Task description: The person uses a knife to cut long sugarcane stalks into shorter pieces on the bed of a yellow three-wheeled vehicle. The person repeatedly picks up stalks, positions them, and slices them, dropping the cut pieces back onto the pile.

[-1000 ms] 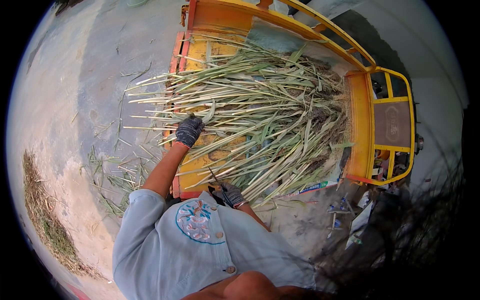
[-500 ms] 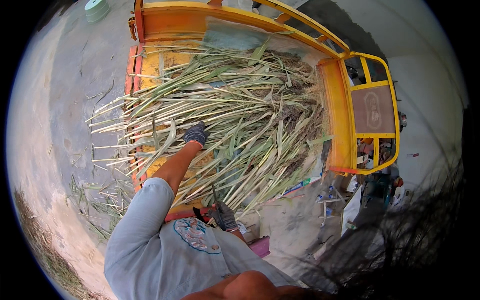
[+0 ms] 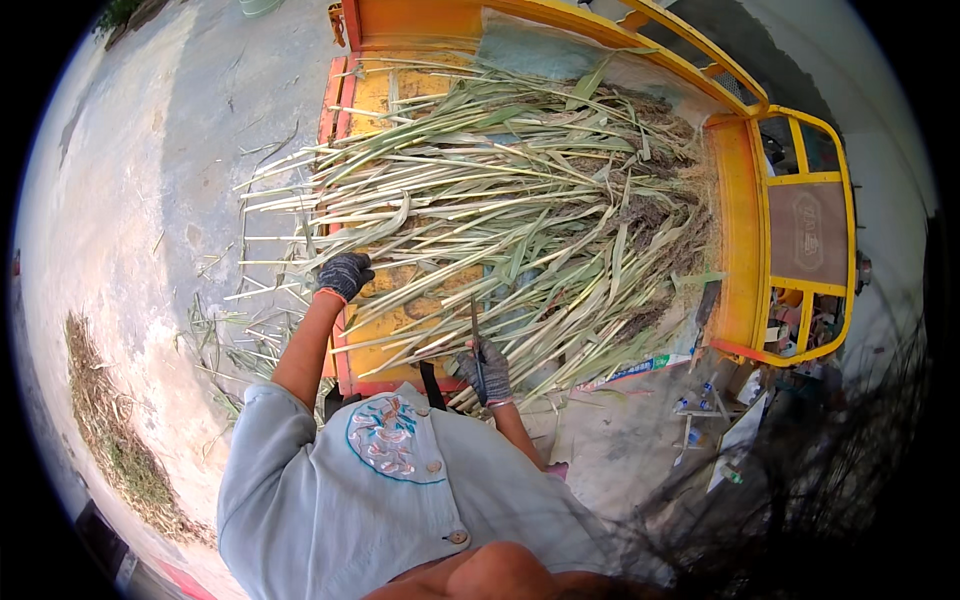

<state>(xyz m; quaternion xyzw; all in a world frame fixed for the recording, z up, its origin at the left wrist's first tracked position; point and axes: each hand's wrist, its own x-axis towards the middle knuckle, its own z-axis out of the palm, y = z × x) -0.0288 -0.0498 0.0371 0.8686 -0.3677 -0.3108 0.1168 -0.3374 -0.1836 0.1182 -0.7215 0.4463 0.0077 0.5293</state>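
Note:
Long pale-green cut stalks [image 3: 480, 210] with drooping leaves and dark, bushy seed heads lie heaped across the orange-yellow cargo bed [image 3: 410, 285] of a small truck. Some cut ends stick out past its left edge. My left hand [image 3: 345, 274], in a dark knit glove, is closed low at that edge, among the lower stalk ends. Whatever its fingers hold is hidden. Close to my body, my gloved right hand [image 3: 486, 372] is wrapped around a knife [image 3: 475, 318], whose thin dark blade points up and away over the stalks.
Yellow side rails [image 3: 640, 50] and a framed front panel [image 3: 806, 232] bound the bed. Loose stalks and leaves [image 3: 240, 345] litter the concrete at left, beside a strip of dry plant debris [image 3: 120, 440]. A small rack with bottles [image 3: 705, 400] stands at right.
My left hand has drawn back from the middle of the heap to the bed's left edge. The knife now stands out more clearly in my right hand. The view has swung left.

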